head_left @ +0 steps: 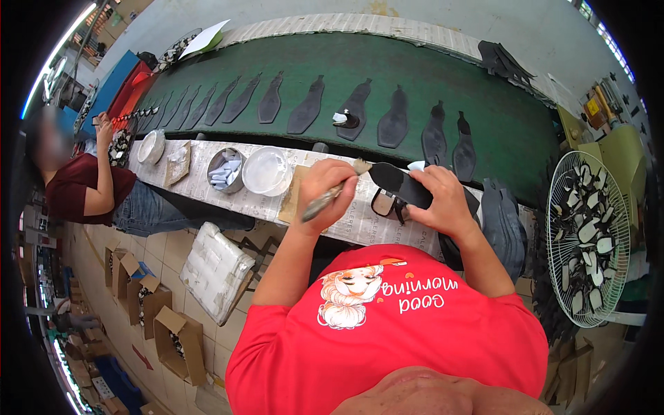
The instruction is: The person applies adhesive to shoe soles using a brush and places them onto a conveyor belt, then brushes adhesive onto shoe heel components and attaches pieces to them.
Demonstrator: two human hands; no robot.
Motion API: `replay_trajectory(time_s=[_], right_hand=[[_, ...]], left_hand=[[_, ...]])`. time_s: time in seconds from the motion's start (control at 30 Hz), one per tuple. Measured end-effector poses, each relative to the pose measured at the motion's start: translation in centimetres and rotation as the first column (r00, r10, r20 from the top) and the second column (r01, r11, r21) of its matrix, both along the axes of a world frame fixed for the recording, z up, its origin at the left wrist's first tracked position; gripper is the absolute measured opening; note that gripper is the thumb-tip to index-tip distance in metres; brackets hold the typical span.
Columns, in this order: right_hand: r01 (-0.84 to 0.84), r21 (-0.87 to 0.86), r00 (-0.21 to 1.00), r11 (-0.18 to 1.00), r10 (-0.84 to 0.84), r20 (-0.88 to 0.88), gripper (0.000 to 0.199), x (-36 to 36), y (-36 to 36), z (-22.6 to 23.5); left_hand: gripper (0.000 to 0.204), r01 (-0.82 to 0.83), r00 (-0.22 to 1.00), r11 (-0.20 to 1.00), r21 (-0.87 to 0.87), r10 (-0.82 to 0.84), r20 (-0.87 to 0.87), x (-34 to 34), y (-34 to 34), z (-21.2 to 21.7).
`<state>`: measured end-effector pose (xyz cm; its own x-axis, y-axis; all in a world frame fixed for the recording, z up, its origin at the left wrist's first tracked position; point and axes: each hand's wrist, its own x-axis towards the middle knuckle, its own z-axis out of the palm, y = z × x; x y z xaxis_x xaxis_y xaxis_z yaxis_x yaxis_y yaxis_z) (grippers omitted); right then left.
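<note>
My left hand [328, 192] is closed round the handle of a brush [321, 202]. Its pale bristles point right, close to the narrow tip of a dark shoe sole piece [391, 181]. My right hand [443, 200] grips that piece at its right end, thumb and fingers on its edges. A small white piece [416, 166] shows by the right fingertips. Below the sole piece, a black strappy shoe part [385, 205] with a pale oval sits over the paper-covered ledge [346, 216]; whether it is attached cannot be made out.
Dark sole-shaped pieces [306, 107] lie in a row on the green conveyor belt [228, 83]. A tin of pale pieces [226, 171] and a white bowl [267, 171] stand left. Stacked dark pieces [503, 218] and a wire basket [588, 238] are right; a co-worker [83, 180] sits left.
</note>
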<state>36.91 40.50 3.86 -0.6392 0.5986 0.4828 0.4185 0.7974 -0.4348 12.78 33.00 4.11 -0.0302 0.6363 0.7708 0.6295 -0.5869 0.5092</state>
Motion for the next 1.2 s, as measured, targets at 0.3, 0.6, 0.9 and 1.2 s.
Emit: replay_trajectory(time_s=[0.3,0.6,0.9,1.2], right_hand=[[0.037,0.068,0.999,0.997,-0.036,-0.012,0.044,0.2,-0.3,0.2],[0.016,0.083,1.000,0.996,-0.015,-0.009,0.045,-0.2,-0.7,1.0],[-0.681,-0.732,0.673,0.028,-0.370,-0.640,0.057,1.8,1.0,-0.1],[-0.840,-0.444,0.542,-0.311,-0.502,-0.675,0.061,1.5,2.2,0.3]], left_hand=[[0.006,-0.024,0.993,0.997,-0.068,0.031,0.115,-1.0,-1.2,-0.1],[0.007,-0.035,0.993,0.983,-0.180,0.014,-0.118,-1.0,-1.1,-1.6],[0.007,-0.031,0.989,0.968,-0.248,0.066,0.134,-2.8,-3.2,-1.7],[0.004,0.016,0.986,0.960,-0.279,0.031,0.165,-2.5,-3.2,-1.8]])
